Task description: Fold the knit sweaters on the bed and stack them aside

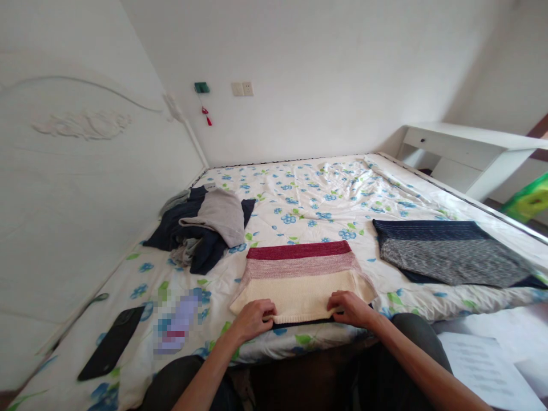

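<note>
A folded knit sweater (299, 288), banded dark red, pink and cream, lies flat on the bed in front of me. My left hand (257, 318) pinches its near ribbed edge at the left. At the right end of that same edge, my right hand (349, 308) is closed on the knit with curled fingers. A thin dark strip shows beneath the near edge between the hands; I cannot tell what it belongs to. Off to the right lies a folded grey and navy knit garment (445, 251), apart from both hands.
A heap of grey and navy clothes (214, 220) sits at the left by the headboard (81, 171). Nearer are a black phone (112, 342) and a blurred purple item (177, 325). Printed paper (488, 365) lies low right; a white desk (462, 151) stands beyond the floral bed (299, 194).
</note>
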A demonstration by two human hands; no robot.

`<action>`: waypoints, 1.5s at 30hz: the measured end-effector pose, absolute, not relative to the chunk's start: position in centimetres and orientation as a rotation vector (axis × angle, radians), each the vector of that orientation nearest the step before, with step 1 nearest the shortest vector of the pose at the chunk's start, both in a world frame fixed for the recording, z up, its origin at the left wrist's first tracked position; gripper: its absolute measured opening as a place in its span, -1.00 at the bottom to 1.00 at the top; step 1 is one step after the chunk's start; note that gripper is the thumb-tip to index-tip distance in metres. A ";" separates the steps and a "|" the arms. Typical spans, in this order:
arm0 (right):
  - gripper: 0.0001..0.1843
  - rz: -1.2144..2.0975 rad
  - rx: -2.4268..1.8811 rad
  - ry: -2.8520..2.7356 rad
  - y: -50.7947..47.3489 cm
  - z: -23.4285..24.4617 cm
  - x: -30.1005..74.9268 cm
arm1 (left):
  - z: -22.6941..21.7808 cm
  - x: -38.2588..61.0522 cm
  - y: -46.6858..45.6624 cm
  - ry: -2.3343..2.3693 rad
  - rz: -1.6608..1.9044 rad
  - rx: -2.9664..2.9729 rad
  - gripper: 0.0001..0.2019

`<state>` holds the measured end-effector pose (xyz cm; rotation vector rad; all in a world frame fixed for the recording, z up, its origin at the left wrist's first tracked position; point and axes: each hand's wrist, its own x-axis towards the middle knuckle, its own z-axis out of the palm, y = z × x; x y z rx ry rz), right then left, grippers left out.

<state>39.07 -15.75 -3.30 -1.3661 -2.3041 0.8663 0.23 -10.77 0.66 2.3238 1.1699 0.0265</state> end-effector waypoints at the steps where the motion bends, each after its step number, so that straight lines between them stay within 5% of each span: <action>1: -0.68 0.882 -1.358 -2.306 -15.8 -3.3 39.1 | 0.6 0.2 -10.9 1.171 0.019 2.319 -0.80; 8: -0.82 1.022 -1.468 -2.091 -14.7 -4.1 40.4 | 0.2 -1.3 -9.6 1.274 0.106 2.175 -0.76; 15: -0.50 0.506 -2.062 -1.508 -11.5 -6.7 47.3 | 0.2 -7.6 -5.1 2.068 0.427 1.784 -0.56; 20: -0.37 0.651 -2.273 -1.364 -10.7 -7.9 49.0 | -0.5 -8.8 -4.5 1.913 0.314 1.518 -0.73; 27: -0.53 0.951 -2.378 -1.328 -10.3 -8.2 51.3 | -0.9 -9.6 -5.8 1.632 0.265 1.157 -0.57; 39: -0.28 1.224 -2.064 -1.060 -9.1 -7.0 50.2 | -0.8 -7.7 -3.5 1.442 0.485 0.987 -0.39; 45: -0.37 0.846 -2.341 -1.388 -8.7 -6.9 49.6 | -2.2 -8.1 -2.2 1.878 0.303 1.519 -0.54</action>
